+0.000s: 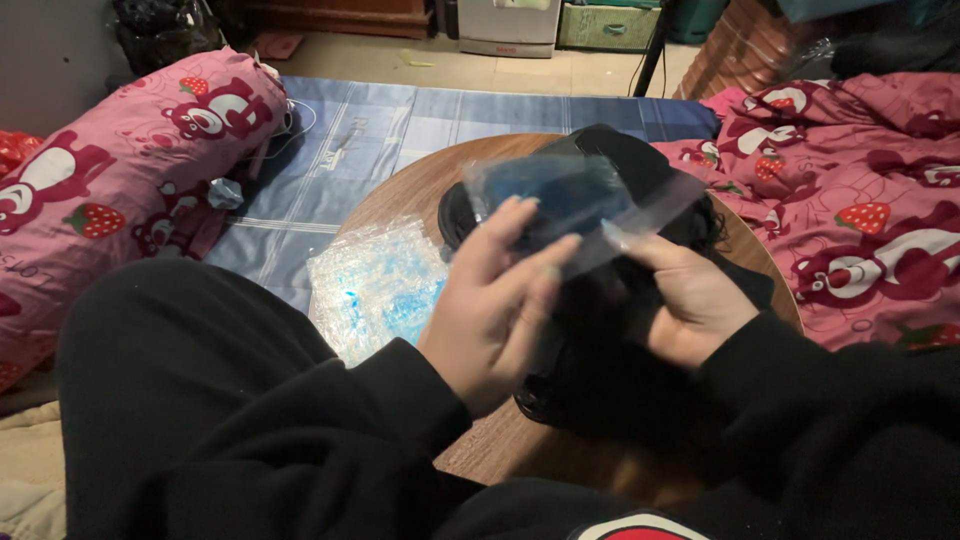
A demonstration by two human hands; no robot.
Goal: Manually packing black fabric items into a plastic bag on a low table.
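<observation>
— What do the hands have?

— Both hold a small clear plastic bag (585, 205) with something blue inside it, raised above the round wooden table (410, 185). The left hand (495, 300) has its fingers (520, 262) laid long against the near face of the bag, the thumb hidden behind, so it pinches the lower left edge. The right hand (690, 300) grips the bag's lower right edge between thumb and curled fingers.

— And what's in the bag?

— Flat and blue; the picture is blurred there, so I cannot tell what it is.

— What lies under the hands?

— A heap of black items (620, 160) on the table, partly behind the bag and partly below the wrists. It may be black trays or cloth; the view is too dark to tell. Just left of it, touching the table's edge, is a pile of clear packets with blue contents (375, 285).

— Around the table?

— A blue checked mat (350, 140) on the floor, a pink bolster with strawberry print (120, 170) on the left, and a matching pink blanket (860, 200) on the right. The person's sleeves and lap are black.
</observation>
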